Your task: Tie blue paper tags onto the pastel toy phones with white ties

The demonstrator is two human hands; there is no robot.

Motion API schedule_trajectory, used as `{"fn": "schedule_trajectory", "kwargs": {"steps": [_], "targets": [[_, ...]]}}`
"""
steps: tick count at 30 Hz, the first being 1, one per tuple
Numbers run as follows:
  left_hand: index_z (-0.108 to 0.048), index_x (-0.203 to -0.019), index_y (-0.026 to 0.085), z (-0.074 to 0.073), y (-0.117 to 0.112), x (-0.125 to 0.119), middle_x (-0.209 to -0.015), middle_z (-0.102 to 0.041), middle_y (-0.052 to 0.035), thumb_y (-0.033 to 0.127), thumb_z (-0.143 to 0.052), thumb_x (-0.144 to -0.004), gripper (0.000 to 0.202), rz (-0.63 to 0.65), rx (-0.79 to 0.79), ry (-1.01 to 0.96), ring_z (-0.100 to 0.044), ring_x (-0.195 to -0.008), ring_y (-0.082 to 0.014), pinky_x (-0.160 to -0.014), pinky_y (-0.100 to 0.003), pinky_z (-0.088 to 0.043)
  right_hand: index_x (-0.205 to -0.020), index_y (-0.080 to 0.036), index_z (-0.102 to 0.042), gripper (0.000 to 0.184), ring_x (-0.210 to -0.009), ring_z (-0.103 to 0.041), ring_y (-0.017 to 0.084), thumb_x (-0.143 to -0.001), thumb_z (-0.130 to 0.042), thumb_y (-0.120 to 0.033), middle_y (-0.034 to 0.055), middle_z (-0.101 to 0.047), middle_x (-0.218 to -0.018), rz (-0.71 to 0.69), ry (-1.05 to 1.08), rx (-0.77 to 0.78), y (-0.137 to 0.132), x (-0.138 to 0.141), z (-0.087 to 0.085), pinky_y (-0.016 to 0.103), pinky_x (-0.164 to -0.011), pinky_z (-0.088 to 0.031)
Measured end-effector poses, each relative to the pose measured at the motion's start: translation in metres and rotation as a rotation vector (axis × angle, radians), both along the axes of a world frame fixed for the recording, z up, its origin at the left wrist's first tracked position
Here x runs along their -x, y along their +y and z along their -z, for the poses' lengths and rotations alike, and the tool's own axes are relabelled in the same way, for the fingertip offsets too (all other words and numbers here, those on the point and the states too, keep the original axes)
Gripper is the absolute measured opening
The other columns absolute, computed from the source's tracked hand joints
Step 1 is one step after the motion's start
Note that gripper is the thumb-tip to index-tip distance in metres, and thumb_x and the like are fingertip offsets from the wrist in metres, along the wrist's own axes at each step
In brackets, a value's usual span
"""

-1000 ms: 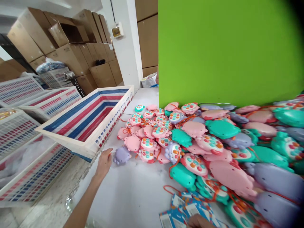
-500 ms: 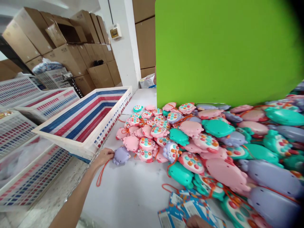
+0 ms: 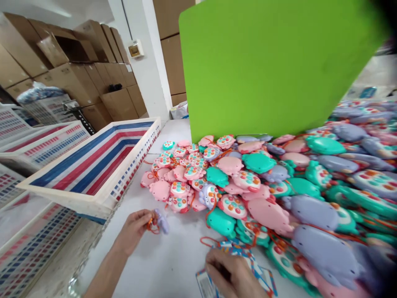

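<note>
**One-toy pick, near edge of heap**

On white desk (image 3: 167, 265): big heap of pink, teal and purple plastic toy phones (image 3: 279, 186) right, slanted white lattice basket with red-and-blue striped liner (image 3: 102, 198) left.

Step in hand, by the look: single-piece pick. Clamping small purple plastic toy (image 3: 161, 220) and its orange cord (image 3: 151, 225) in left hand (image 3: 135, 227) fingers, just off the heap, near the basket.

Resting right hand (image 3: 232, 275) on blue-and-white printed cards (image 3: 266, 280); can't tell fingers gripping or flat.

For any carry: keep cord clear of heap.

Cards (image 3: 265, 283) half under right hand (image 3: 231, 276)
</note>
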State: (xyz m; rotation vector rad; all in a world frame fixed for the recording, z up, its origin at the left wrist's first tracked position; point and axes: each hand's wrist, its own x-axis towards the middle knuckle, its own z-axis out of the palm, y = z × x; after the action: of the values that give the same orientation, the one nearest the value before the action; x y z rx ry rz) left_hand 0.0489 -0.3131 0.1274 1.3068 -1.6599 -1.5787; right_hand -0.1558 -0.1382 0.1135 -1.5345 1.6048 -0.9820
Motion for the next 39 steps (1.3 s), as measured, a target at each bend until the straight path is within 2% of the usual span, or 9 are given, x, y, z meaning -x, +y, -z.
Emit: {"fn": "schedule_trajectory", "kwargs": {"steps": [4,8,13,17,23,26,32,37,39], "targets": [[-0.061,-0.067,0.013,0.004,0.032,0.032,-0.083,-0.065,-0.0090,0.033,-0.060,-0.070,0.021,0.051,-0.114,0.145,-0.053,-0.070,-0.0145,-0.063,-0.025,-0.040,-0.064,-0.016,-0.053,0.018,-0.046,-0.041,0.008,-0.078,-0.041,-0.016,-0.0056,-0.042,-0.050,0.061,0.013,0.077,-0.021,-0.001,-0.013,0.018,-0.046,-0.029],[-0.058,-0.062,0.014,0.007,0.053,0.059,-0.076,-0.064,-0.0061,0.033,-0.058,-0.072,0.021,0.150,-0.127,0.140,-0.051,-0.070,-0.0146,-0.061,-0.023,-0.038,-0.062,-0.016,-0.056,0.019,-0.046,-0.042,0.008,-0.074,-0.043,-0.010,-0.0045,-0.046,-0.050,0.132,0.074,0.081,-0.031,0.000,-0.007,0.018,-0.047,-0.029],[-0.062,-0.067,0.015,0.002,0.064,0.076,-0.068,-0.060,-0.0031,0.033,-0.055,-0.073,0.020,0.271,0.036,0.030,-0.047,-0.061,-0.0136,-0.057,-0.022,-0.037,-0.067,-0.015,-0.061,0.019,-0.053,-0.052,0.011,-0.074,-0.044,-0.010,0.0004,-0.059,-0.059,0.139,0.131,0.035,-0.035,0.005,0.002,0.019,-0.050,-0.033],[-0.066,-0.079,0.018,-0.004,0.070,0.081,-0.067,-0.061,-0.0031,0.034,-0.051,-0.077,0.022,0.357,0.224,-0.104,-0.052,-0.064,-0.0165,-0.060,-0.023,-0.039,-0.067,-0.015,-0.060,0.019,-0.051,-0.048,0.010,-0.075,-0.044,-0.011,-0.0014,-0.056,-0.055,0.171,0.116,0.106,-0.034,0.006,0.004,0.019,-0.049,-0.031],[-0.063,-0.087,0.022,-0.001,0.086,0.090,-0.071,-0.065,-0.0026,0.036,-0.051,-0.077,0.021,0.184,0.282,-0.138,-0.057,-0.064,-0.0176,-0.060,-0.023,-0.042,-0.068,-0.014,-0.060,0.023,-0.050,-0.042,0.009,-0.082,-0.042,-0.020,-0.0024,-0.052,-0.056,0.259,-0.043,0.210,-0.027,0.005,0.014,0.018,-0.048,-0.032],[-0.059,-0.088,0.022,0.002,0.089,0.099,-0.067,-0.065,-0.0008,0.036,-0.056,-0.073,0.021,0.053,0.182,-0.041,-0.057,-0.060,-0.0165,-0.057,-0.023,-0.043,-0.071,-0.014,-0.060,0.023,-0.051,-0.044,0.009,-0.083,-0.042,-0.022,-0.0021,-0.053,-0.058,0.277,-0.088,0.232,-0.024,0.009,0.015,0.018,-0.050,-0.035],[-0.060,-0.061,0.015,0.010,0.080,0.112,-0.054,-0.055,0.0010,0.035,-0.063,-0.066,0.020,0.095,0.058,0.106,-0.049,-0.053,-0.0126,-0.052,-0.021,-0.040,-0.067,-0.016,-0.060,0.024,-0.054,-0.050,0.011,-0.083,-0.044,-0.022,-0.0013,-0.055,-0.058,0.263,-0.055,0.242,-0.022,0.015,0.008,0.019,-0.052,-0.038],[-0.054,-0.065,0.016,0.013,0.080,0.118,-0.058,-0.054,0.0013,0.038,-0.056,-0.074,0.024,0.071,0.029,0.210,-0.048,-0.054,-0.0118,-0.050,-0.020,-0.039,-0.093,-0.018,-0.057,0.018,-0.059,-0.052,0.013,-0.084,-0.043,-0.025,0.0007,-0.058,-0.070,0.311,0.014,0.250,-0.017,0.029,-0.002,0.022,-0.055,-0.040],[-0.053,-0.068,0.017,0.017,0.083,0.121,-0.061,-0.054,0.0007,0.040,-0.053,-0.076,0.025,0.067,0.016,0.244,-0.050,-0.056,-0.0124,-0.051,-0.021,-0.039,-0.093,-0.017,-0.057,0.019,-0.058,-0.052,0.013,-0.085,-0.042,-0.025,0.0011,-0.059,-0.071,0.313,0.057,0.212,-0.013,0.039,-0.006,0.023,-0.054,-0.040]]}}
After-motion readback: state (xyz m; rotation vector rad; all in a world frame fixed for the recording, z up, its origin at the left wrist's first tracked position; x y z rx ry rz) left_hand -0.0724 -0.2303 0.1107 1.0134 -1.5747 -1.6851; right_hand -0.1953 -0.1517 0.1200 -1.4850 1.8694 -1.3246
